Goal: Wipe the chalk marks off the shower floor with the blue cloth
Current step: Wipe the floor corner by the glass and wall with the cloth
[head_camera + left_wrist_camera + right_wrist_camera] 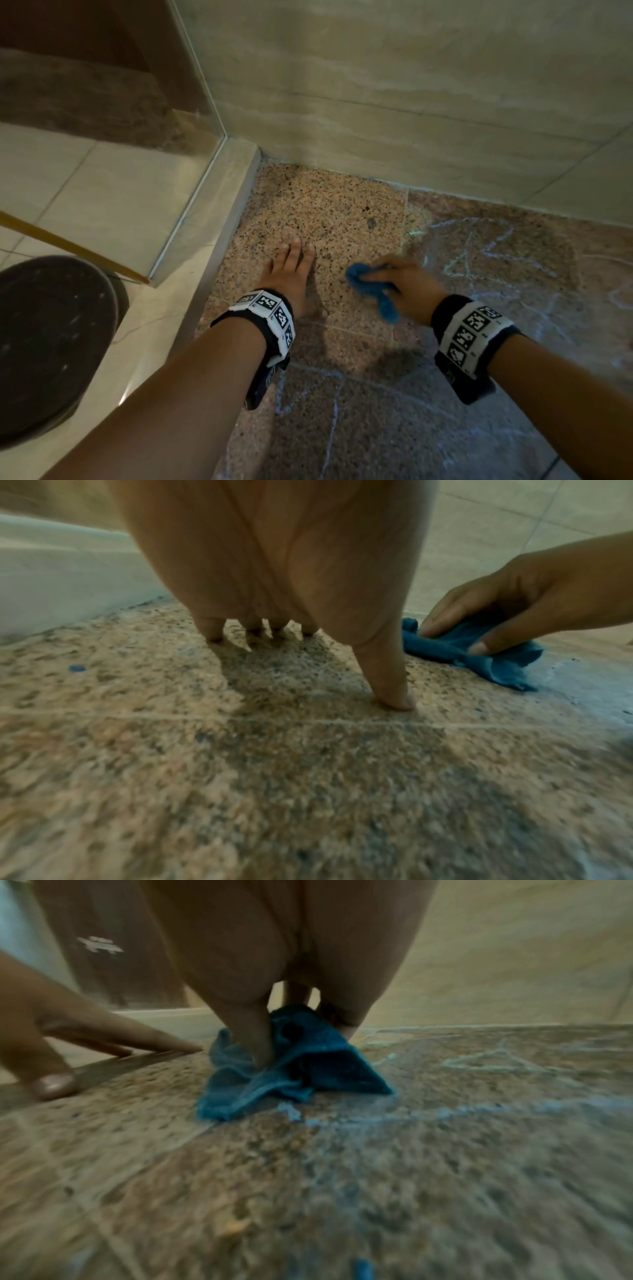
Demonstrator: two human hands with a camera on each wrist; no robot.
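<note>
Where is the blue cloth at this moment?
In the head view the blue cloth lies bunched on the speckled shower floor under the right hand, just right of the flat left hand, beside the chalk marks.

This is a bathroom, seen from inside a shower stall in what looks like a home or a hotel room. The shower floor [318, 212] is speckled granite-like stone laid in slabs with grout lines, and pale chalk marks [479, 253] are scrawled over its right and near parts. On the far side rises a wall [394, 85] of large beige tiles. At the left a clear glass panel [191, 102] stands on a raised stone curb [219, 219] that bounds the stall. Beyond the glass lies a floor of pale glossy tiles [68, 192], and a dark round object [48, 342] sits at the near left; what it is I cannot tell.
</note>
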